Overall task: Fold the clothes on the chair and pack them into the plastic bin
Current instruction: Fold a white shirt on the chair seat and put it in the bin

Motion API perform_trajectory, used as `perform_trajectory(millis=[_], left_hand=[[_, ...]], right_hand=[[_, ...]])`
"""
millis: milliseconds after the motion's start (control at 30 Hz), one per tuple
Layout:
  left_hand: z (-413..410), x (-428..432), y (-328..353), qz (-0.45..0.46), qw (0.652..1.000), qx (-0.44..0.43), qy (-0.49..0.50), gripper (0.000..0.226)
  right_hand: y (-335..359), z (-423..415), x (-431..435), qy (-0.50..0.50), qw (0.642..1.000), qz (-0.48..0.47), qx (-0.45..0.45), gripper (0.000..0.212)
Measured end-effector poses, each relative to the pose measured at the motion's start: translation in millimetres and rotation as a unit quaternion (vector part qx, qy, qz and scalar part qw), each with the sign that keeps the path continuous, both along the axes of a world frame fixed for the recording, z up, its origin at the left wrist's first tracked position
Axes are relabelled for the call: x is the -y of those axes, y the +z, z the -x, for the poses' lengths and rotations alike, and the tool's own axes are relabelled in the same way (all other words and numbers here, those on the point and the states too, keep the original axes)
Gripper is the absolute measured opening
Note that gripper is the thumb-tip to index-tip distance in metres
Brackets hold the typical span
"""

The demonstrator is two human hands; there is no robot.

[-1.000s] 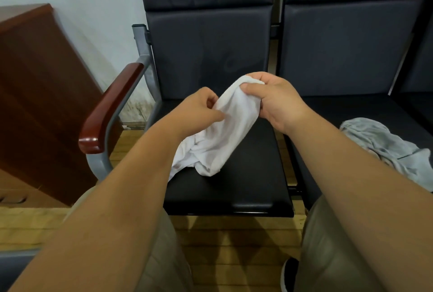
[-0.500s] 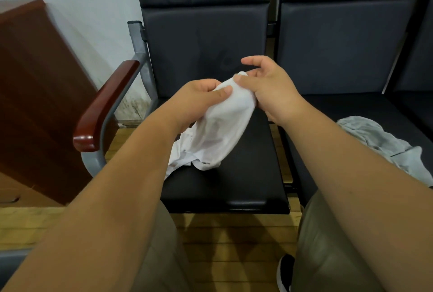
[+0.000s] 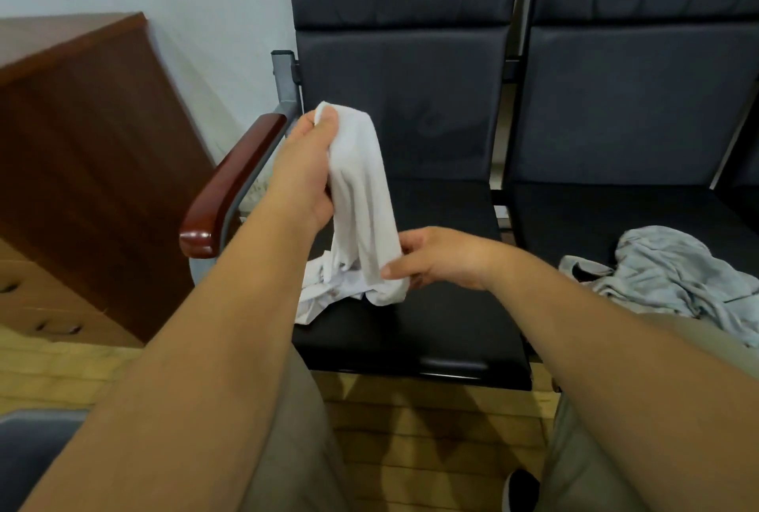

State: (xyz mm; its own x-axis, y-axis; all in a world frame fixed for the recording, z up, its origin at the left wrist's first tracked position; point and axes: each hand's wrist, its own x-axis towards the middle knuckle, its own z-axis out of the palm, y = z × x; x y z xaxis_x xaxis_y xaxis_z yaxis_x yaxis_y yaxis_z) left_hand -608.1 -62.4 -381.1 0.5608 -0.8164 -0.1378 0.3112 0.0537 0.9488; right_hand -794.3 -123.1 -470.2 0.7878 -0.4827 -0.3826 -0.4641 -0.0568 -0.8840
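- While the left hand (image 3: pixel 306 166) clamps the top end of the white garment (image 3: pixel 361 199) in a closed fist, left of centre in the frame, the cloth hangs down as a long narrow strip. Raising it this way looks meant to let the fabric fall straight so an edge can be found.
- Lower, at centre, the right hand (image 3: pixel 439 261) pinches the strip's bottom end between thumb and curled fingers, probably to draw it taut or find a corner before folding.
- The garment's remainder lies bunched on the front left part of the black chair seat (image 3: pixel 431 331), touching it, so only part of the cloth is lifted.
- A grey garment (image 3: pixel 677 277) lies crumpled on the neighbouring seat (image 3: pixel 616 215) at the right edge, well apart from both hands and, by its look, unfolded.
- No plastic bin shows anywhere in view. A dark grey shape (image 3: pixel 37 454) in the lower left corner is too cut off to identify.
- At the left, the wooden cabinet (image 3: pixel 90 150) has drawers (image 3: pixel 53 326) low down, closed, so their contents are hidden.
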Motion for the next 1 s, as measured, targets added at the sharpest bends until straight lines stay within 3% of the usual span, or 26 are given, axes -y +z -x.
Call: perform_trajectory(millis=[133,333,467,633,800,1000], left_hand=[[-23,-15,-6,0.019,0.995,-0.087,0.054,0.036],[-36,-33,-5,0.062,0.987,-0.116,0.09,0.033],[-38,-44,-3,0.061,0.992,-0.05,0.095,0.03],[-41,-60,7,0.064,0.993,0.013,0.096,0.032],[-39,-77,39,0.079,0.986,0.105,0.106,0.015],[-23,-98,103,0.127,0.972,0.172,0.1,0.018]], right_hand=[[-19,-5,-8,-0.003,0.996,0.042,-0.074,0.041],[-29,18,-10,0.022,0.983,0.07,-0.167,0.044],[-21,34,-12,-0.082,0.989,0.097,-0.073,0.029],[18,59,-9,-0.289,0.951,0.101,0.051,0.022],[83,89,-12,-0.344,0.919,0.147,0.122,0.014],[178,108,-38,-0.374,0.867,0.281,0.168,0.016]])
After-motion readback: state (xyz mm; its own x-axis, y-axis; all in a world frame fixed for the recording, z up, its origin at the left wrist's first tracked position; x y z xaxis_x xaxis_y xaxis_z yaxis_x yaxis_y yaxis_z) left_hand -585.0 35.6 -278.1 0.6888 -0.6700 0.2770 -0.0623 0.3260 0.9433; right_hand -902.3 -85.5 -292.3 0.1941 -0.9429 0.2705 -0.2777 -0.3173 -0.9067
